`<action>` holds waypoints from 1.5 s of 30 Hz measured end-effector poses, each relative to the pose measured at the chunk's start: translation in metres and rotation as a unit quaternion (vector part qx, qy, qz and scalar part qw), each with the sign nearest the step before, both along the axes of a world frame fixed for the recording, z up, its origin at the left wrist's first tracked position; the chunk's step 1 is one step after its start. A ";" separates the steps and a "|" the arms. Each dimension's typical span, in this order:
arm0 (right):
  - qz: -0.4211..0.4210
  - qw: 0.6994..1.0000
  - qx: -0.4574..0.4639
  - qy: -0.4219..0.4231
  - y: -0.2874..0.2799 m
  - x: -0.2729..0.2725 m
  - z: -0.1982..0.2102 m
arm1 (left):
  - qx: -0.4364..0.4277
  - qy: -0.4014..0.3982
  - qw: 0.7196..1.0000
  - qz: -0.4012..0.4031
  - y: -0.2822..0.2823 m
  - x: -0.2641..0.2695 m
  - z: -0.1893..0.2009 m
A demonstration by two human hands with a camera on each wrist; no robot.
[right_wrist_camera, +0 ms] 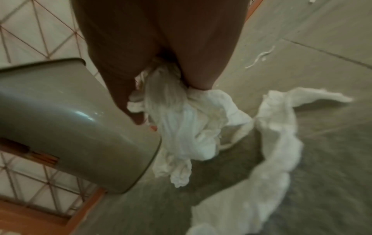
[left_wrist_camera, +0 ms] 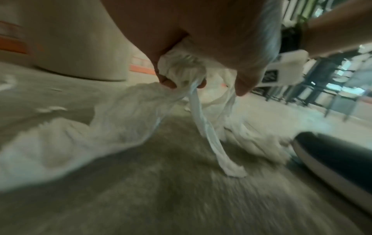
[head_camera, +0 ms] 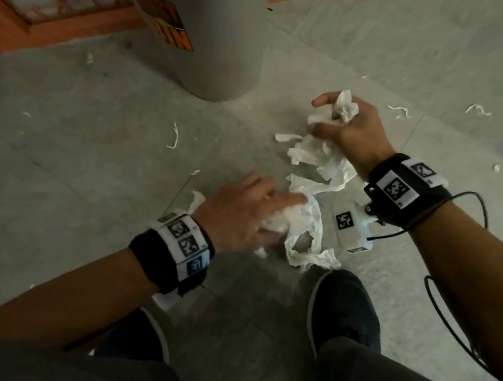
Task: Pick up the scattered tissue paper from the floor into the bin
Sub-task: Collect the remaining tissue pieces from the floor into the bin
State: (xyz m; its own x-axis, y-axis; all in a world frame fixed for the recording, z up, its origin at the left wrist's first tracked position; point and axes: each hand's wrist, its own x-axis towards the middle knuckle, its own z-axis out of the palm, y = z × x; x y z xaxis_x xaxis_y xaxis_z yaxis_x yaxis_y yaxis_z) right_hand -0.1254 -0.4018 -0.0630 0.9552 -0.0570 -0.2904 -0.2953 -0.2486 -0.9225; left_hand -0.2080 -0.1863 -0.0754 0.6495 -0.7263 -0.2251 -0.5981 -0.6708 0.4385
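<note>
Both hands grip tissue: left hand (head_camera: 240,214) and right hand (head_camera: 344,129) clutch bunched tissue paper (head_camera: 321,161) trailing on the floor near the grey bin (head_camera: 208,24); gather loose tails before lifting.

No text can be read: the orange-and-black sticker (head_camera: 166,24) on the grey plastic bin (head_camera: 201,24), upper left, carries letters too blurred to make out.

place: likely warehouse | concrete floor (head_camera: 53,180) | orange racking (head_camera: 42,22)
</note>
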 end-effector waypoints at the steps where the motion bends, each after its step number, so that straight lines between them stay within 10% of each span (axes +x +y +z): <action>1: 0.011 1.000 -0.023 0.006 -0.002 -0.003 -0.005 | 0.032 0.000 0.999 -0.038 -0.008 -0.004 -0.006; 7: 0.004 0.996 -0.078 -0.030 -0.016 -0.020 -0.021 | 0.068 -0.023 0.992 -0.100 -0.017 -0.008 -0.030; 14: 0.007 0.985 -0.167 -0.031 -0.030 -0.028 -0.012 | 0.003 0.016 0.997 0.080 0.018 0.013 -0.027; 21: 0.207 0.893 -0.395 0.068 -0.031 -0.061 -0.040 | -0.026 -0.045 0.988 0.146 0.018 0.036 -0.001; 34: 0.133 0.933 -0.333 0.022 -0.033 -0.054 -0.042 | 0.070 -0.062 0.995 0.025 0.011 0.024 -0.043; 45: 0.036 0.981 -0.181 0.067 0.007 -0.046 0.016 | -0.146 0.029 0.946 0.287 0.039 0.040 0.022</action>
